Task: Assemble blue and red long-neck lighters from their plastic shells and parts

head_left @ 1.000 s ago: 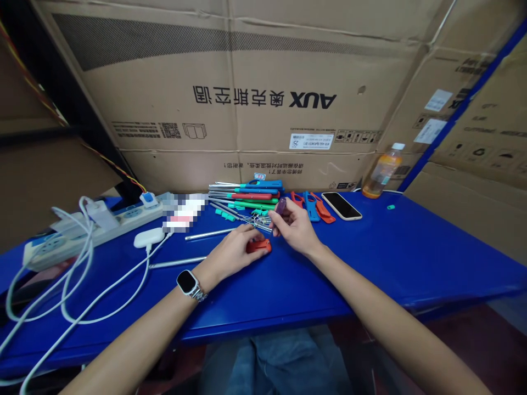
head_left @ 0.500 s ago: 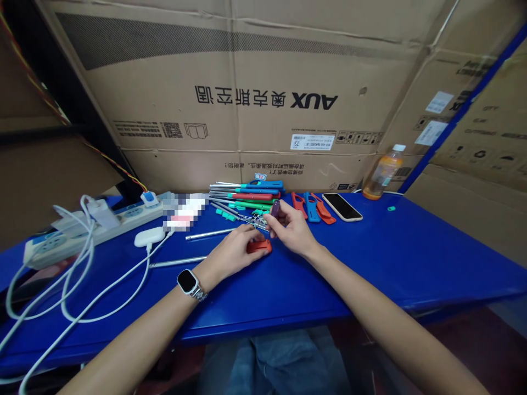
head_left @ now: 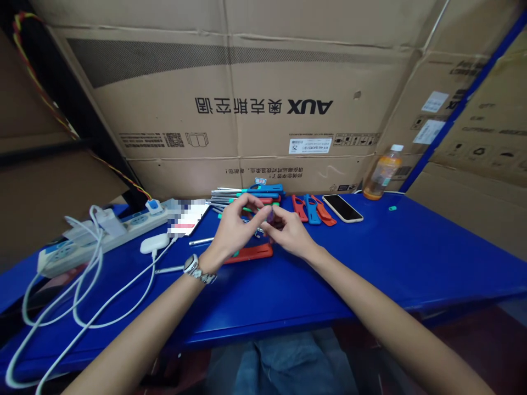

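Observation:
My right hand (head_left: 290,233) is closed around a small dark purple, handle-like piece (head_left: 270,214), whose lower end is hidden by the fingers. My left hand (head_left: 236,225) has come up against the same piece, its thumb and bent fingers pinching at the top. Below the hands, flat on the table, lies a long lighter with an orange handle shell (head_left: 253,252); its metal tube (head_left: 168,269) sticks out left past my wrist. A second metal tube (head_left: 201,241) lies beyond my left wrist. Long lighters with blue handles (head_left: 263,190) are piled behind the hands.
Red, blue and orange handle shells (head_left: 313,210) lie right of the pile, beside a phone (head_left: 342,208). A drink bottle (head_left: 382,173) stands at back right, near a small green part (head_left: 392,208). Left are a power strip (head_left: 135,219), white cables (head_left: 101,252) and a white case (head_left: 154,243).
My left hand has let go of the orange-handled lighter and risen to the purple piece. My right hand still holds that piece, now lower and partly covered. The view has shifted slightly.

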Demonstrator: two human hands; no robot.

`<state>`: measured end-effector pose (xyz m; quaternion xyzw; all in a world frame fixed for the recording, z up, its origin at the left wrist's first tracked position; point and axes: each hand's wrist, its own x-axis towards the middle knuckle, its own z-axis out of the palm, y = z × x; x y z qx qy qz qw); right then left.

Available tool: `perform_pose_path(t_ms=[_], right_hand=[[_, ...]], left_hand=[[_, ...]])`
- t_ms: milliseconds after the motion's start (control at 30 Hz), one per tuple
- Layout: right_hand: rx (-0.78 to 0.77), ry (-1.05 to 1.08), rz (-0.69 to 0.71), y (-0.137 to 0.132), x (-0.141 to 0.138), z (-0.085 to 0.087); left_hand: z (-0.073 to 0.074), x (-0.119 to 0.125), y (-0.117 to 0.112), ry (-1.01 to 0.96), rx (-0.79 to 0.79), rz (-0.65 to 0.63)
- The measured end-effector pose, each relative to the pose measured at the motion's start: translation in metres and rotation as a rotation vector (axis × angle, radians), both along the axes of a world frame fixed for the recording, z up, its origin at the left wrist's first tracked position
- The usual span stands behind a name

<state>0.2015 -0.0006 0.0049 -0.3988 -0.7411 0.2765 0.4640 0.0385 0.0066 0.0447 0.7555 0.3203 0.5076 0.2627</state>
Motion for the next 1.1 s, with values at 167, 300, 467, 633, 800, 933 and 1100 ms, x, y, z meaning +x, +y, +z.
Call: perform_pose_path(t_ms=[167, 300, 467, 633, 800, 933, 1100], right_hand=[[-0.047, 0.082, -0.066, 0.0, -0.001, -0.002], [-0.111, 0.173, 0.065, -0.005, 0.006, 0.01], [-0.193, 0.154, 0.211, -0.009, 0.014, 0.024], [-0.075, 0.278, 0.044, -0.001, 0.003, 0.011], [-0.087, 0.322, -0.011, -0.001, -0.001, 0.009], [-0.24, 0.21, 0.184, -0.011, 0.011, 0.023], [-0.232, 0.214, 0.103, -0.01, 0.012, 0.024]], left_hand=[[0.006, 0.018, 0.01, -0.067, -0.017, -0.061], [0.001, 0.012, 0.014, -0.081, 0.053, -0.131], [0.0, 0.005, 0.012, -0.015, 0.046, -0.214], [-0.004, 0.018, 0.009, -0.204, -0.01, -0.127], [-0.005, 0.023, 0.011, -0.309, -0.105, -0.166], [-0.001, 0.012, 0.01, -0.151, -0.108, -0.244], [0.0, 0.01, 0.007, -0.118, -0.062, -0.236]])
